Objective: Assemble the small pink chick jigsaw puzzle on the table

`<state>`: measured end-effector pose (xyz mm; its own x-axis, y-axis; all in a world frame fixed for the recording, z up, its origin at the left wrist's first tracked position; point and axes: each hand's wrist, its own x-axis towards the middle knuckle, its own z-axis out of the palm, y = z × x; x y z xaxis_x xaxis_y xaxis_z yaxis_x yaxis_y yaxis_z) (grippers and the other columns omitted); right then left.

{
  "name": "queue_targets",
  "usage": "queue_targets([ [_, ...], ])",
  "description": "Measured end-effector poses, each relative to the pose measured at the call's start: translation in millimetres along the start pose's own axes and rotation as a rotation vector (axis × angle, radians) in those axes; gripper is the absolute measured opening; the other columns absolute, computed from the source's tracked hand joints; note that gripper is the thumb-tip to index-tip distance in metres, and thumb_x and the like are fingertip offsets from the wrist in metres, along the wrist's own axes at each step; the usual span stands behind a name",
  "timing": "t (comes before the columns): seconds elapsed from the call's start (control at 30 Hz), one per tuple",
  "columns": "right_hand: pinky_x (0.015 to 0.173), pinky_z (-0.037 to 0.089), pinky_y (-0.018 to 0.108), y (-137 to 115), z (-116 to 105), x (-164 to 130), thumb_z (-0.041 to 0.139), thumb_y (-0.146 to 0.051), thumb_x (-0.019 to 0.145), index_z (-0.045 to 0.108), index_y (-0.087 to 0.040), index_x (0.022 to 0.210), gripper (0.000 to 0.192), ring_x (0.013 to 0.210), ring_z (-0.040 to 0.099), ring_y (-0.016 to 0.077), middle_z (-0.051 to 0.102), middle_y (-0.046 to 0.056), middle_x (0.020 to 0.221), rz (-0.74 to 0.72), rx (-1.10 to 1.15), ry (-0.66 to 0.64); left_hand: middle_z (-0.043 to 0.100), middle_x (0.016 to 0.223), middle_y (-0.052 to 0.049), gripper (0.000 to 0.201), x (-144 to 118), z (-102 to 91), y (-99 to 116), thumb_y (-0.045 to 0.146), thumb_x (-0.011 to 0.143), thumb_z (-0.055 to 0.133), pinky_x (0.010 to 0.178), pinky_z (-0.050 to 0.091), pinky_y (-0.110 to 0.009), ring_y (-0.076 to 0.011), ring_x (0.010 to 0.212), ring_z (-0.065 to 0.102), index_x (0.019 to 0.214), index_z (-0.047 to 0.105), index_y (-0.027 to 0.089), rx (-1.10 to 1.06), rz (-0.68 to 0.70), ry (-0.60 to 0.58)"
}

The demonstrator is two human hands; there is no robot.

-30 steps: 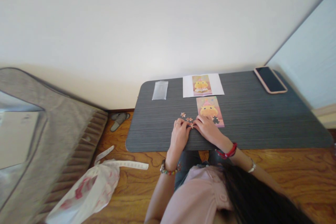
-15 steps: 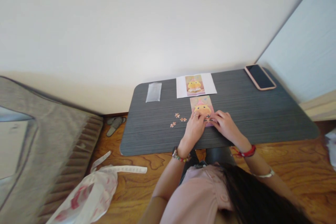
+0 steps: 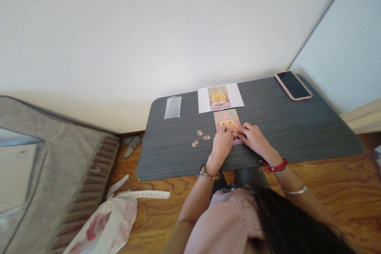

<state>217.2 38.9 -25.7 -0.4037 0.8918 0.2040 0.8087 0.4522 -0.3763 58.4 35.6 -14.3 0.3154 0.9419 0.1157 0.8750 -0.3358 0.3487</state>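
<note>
A mostly assembled jigsaw puzzle with a yellow cartoon figure in a pink party hat lies flat on the dark table. My left hand presses curled fingers on its lower middle and covers part of it. From the right, my right hand pinches at a puzzle piece over the puzzle's lower part, its fingertips close to the left ones. My fingers partly hide that piece. Left of the puzzle are a loose upper piece, a loose middle piece and a loose lower piece.
Behind the puzzle lies a white sheet printed with the same picture. A clear plastic sleeve is at the back left, a phone at the back right. On the floor are slippers and a plastic bag.
My right fingertips have shifted slightly back and left, nearer my left fingers, and the gap between the hands has narrowed. The loose pieces stay put; the view has tilted a little.
</note>
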Motion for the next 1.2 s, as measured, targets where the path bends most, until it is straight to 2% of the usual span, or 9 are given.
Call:
queue_targets([
  [0.6,0.069,0.026,0.030,-15.9,-5.9,-7.8,0.046,-0.023,0.089,0.066,-0.017,0.085,0.022,0.079,0.051,0.0175,0.060,0.006,0.083,-0.017,-0.207,0.020,0.054,0.097,-0.006,0.016,-5.3,3.3,4.4,0.025,0.088,0.047,0.076,0.048,-0.025,-0.0161,0.090,0.053,0.088,0.062,0.019,-0.006,-0.066,0.016],
  [0.9,0.070,0.026,0.031,-18.1,-3.8,-11.0,0.045,-0.022,0.089,0.066,-0.017,0.086,0.023,0.079,0.051,0.0180,0.061,0.007,0.083,-0.010,-0.233,0.016,0.055,0.098,-0.006,0.026,-9.3,-0.1,10.7,0.029,0.091,0.039,0.075,0.047,-0.024,-0.0162,0.093,0.052,0.090,0.062,0.020,0.052,-0.096,-0.054],
  [1.2,0.070,0.026,0.031,-21.0,-5.5,-15.6,0.042,-0.018,0.089,0.066,-0.017,0.092,0.024,0.082,0.051,0.0194,0.061,0.009,0.087,-0.017,-0.257,-0.017,0.056,0.095,-0.007,0.025,-19.8,-11.9,19.2,0.023,0.091,0.036,0.071,0.048,-0.026,-0.0182,0.092,0.055,0.099,0.060,0.022,0.139,-0.089,-0.132],
])
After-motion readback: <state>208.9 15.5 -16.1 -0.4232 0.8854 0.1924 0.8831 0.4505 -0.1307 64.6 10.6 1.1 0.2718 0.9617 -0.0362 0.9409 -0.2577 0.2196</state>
